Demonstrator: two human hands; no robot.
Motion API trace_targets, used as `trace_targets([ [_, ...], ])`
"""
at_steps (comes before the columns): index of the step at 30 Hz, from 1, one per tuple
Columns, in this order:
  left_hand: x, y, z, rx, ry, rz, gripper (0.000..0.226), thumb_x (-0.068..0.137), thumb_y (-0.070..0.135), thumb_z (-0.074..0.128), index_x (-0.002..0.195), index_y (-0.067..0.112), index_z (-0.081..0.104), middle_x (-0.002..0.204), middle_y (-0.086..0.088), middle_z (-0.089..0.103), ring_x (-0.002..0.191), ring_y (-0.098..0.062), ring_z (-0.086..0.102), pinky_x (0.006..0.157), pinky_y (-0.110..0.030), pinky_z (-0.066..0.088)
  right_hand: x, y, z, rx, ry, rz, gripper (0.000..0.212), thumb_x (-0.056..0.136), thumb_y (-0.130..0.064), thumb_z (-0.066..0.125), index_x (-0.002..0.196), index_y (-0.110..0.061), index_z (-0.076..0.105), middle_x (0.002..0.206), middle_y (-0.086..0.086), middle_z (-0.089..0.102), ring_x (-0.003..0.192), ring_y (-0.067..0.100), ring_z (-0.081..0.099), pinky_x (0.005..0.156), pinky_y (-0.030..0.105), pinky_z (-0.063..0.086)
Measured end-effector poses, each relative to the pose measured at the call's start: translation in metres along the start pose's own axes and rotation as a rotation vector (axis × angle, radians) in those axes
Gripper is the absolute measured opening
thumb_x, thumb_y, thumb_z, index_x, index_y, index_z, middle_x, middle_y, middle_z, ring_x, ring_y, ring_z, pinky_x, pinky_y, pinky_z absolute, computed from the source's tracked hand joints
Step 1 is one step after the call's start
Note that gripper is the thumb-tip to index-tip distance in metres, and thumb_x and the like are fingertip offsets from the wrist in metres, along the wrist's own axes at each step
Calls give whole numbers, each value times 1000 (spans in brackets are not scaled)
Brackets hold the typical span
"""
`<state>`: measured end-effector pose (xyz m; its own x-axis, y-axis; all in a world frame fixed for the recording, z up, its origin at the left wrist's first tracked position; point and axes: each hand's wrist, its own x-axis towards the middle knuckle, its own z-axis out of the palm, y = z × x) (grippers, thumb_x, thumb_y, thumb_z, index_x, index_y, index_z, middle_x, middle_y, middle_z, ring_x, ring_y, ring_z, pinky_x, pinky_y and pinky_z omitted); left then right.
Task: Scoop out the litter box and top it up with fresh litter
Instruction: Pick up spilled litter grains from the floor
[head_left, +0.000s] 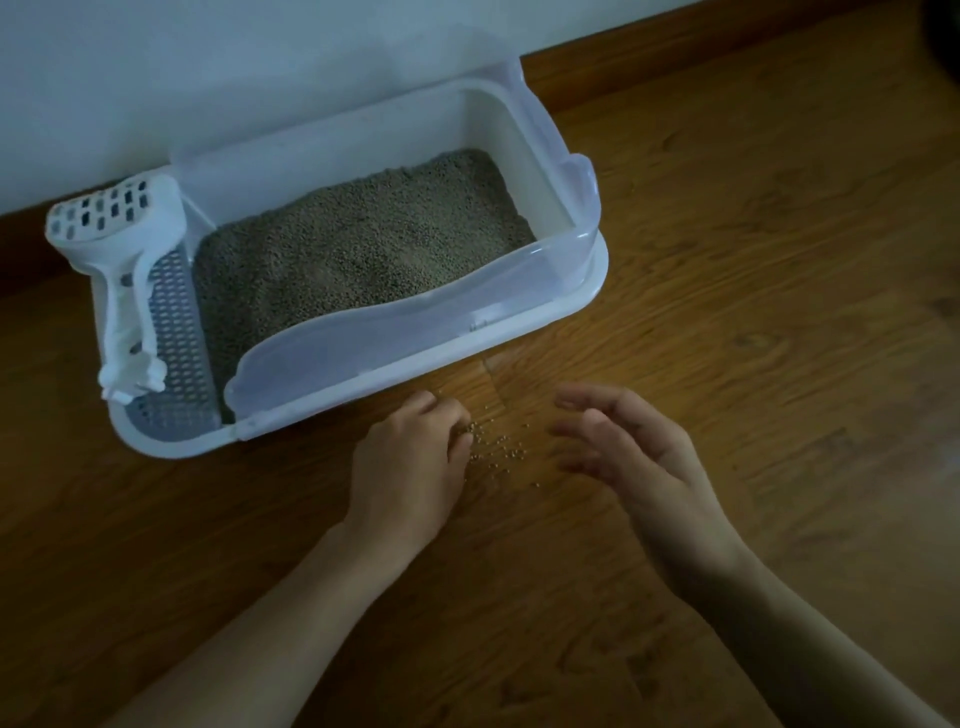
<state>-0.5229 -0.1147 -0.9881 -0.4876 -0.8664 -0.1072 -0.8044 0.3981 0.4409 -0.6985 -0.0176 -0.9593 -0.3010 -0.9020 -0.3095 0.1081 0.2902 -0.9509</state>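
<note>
A person crouches on a wooden floor (727, 260), both bare hands working at a scatter of spilled grains (498, 449) just in front of the litter box (519, 322). The left hand (410, 457) lies palm down, fingers curled at the edge of the spill and touching the nearest grains; whether it has pinched any up cannot be told. The right hand (628, 447) hovers on the far side of the grains, fingers spread and relaxed, holding nothing, its outline blurred.

The box sits just beyond the hands, against the wall (208, 78), its grey litter (363, 249) heaped unevenly. A white slotted scoop (124, 249) rests on the box's perforated step (176, 343), off to the left of the left hand and well out of reach of either.

The risk from here looks plain enough: the round grains roll easily on the smooth boards, so a hasty sweep from the open right hand could send them further out instead of gathering them. Any lifted in a loose grip could also drop on the way over the box's clear front wall (395, 332).
</note>
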Motion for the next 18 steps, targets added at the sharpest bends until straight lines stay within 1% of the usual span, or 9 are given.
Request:
trace_targets([
  [1, 1, 1, 0, 4, 6, -1, 11, 91, 29, 68, 102, 26, 70, 81, 17, 48, 65, -1, 47, 55, -14, 37, 0, 0, 2, 195, -17, 65, 35, 95, -34, 49, 120, -15, 64, 118, 7, 67, 111, 26, 63, 91, 48, 54],
  [3, 6, 1, 0, 16, 22, 4, 12, 91, 28, 68, 103, 25, 71, 81, 16, 46, 67, -4, 47, 55, -18, 35, -1, -1, 6, 500, -55, 179, 43, 95, -38, 46, 124, -10, 61, 124, 16, 64, 116, 34, 61, 91, 48, 53],
  [5, 10, 0, -1, 30, 21, 14, 13, 91, 28, 68, 103, 24, 71, 81, 16, 46, 68, -6, 48, 55, -20, 35, 0, -2, 6, 742, -52, 304, 53, 97, -48, 43, 128, -7, 58, 128, 20, 62, 117, 35, 61, 89, 45, 54],
  [7, 13, 0, 1, 52, 2, 25, 11, 91, 29, 68, 100, 24, 71, 82, 15, 47, 69, -6, 49, 56, -20, 36, 2, -1, 2, 930, -8, 404, 64, 97, -56, 36, 129, -7, 62, 128, 19, 63, 117, 33, 62, 91, 46, 54],
  [10, 16, 1, 6, 76, -26, 33, 10, 90, 29, 69, 98, 24, 73, 85, 13, 52, 73, -4, 51, 58, -17, 37, 2, 3, -1, 1054, 84, 454, 69, 96, -62, 31, 122, -9, 66, 129, 17, 63, 117, 31, 63, 94, 48, 51],
  [14, 21, 0, 12, 99, -48, 20, 7, 90, 28, 69, 94, 23, 73, 84, 14, 53, 71, -3, 50, 56, -13, 32, 2, 10, -6, 1106, 142, 450, 68, 94, -61, 34, 122, -9, 67, 129, 16, 63, 117, 30, 63, 93, 46, 53],
  [16, 23, 0, 12, 108, -59, 34, 3, 90, 25, 69, 88, 24, 71, 83, 14, 54, 72, -2, 52, 57, -13, 36, 1, 13, -10, 1120, 157, 438, 67, 95, -60, 34, 122, -9, 67, 129, 16, 63, 116, 30, 63, 92, 45, 54],
  [18, 26, 2, 11, 129, -88, 66, 9, 90, 23, 68, 81, 24, 65, 81, 13, 54, 71, -4, 53, 58, -20, 47, 0, 16, -14, 1146, 168, 417, 66, 96, -59, 35, 121, -8, 67, 127, 16, 64, 114, 30, 64, 90, 44, 55],
])
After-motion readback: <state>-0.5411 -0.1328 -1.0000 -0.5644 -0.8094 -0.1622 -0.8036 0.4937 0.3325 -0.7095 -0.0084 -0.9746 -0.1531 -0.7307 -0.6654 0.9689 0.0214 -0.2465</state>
